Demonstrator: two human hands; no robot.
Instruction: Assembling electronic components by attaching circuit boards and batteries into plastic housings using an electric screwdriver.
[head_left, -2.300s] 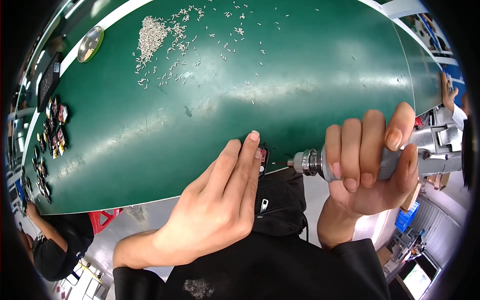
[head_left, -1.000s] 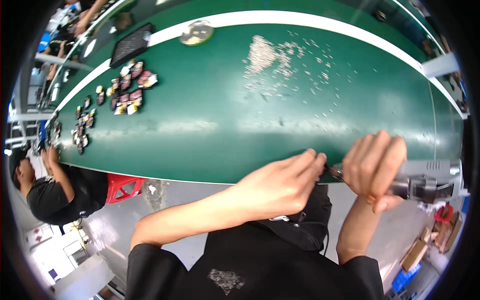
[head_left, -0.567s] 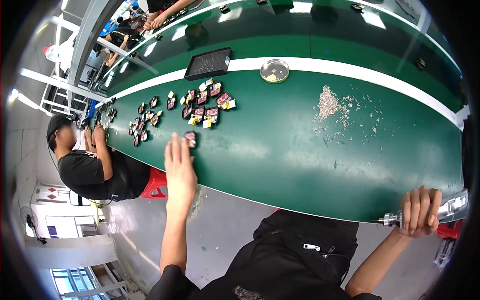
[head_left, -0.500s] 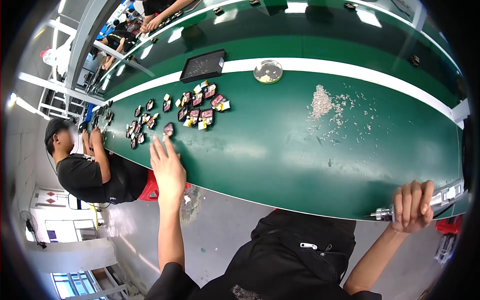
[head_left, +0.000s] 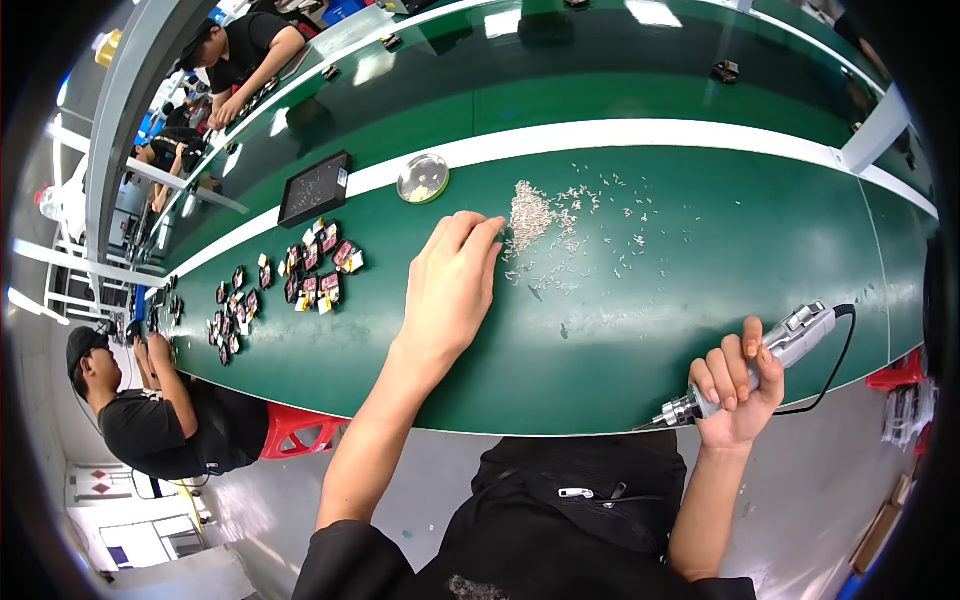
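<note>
Green belt (head_left: 700,300): left hand (head_left: 450,290) touches screws (head_left: 528,212).

Green table (head_left: 700,300) spanned view, white stripe along far edge. Small red-and-black parts (head_left: 300,285) lay scattered at left. Black tray (head_left: 314,188) sat beside round metal dish (head_left: 422,179) on stripe. Person in black shirt and cap (head_left: 150,430) sat at left end, by red stool (head_left: 305,435).
</note>
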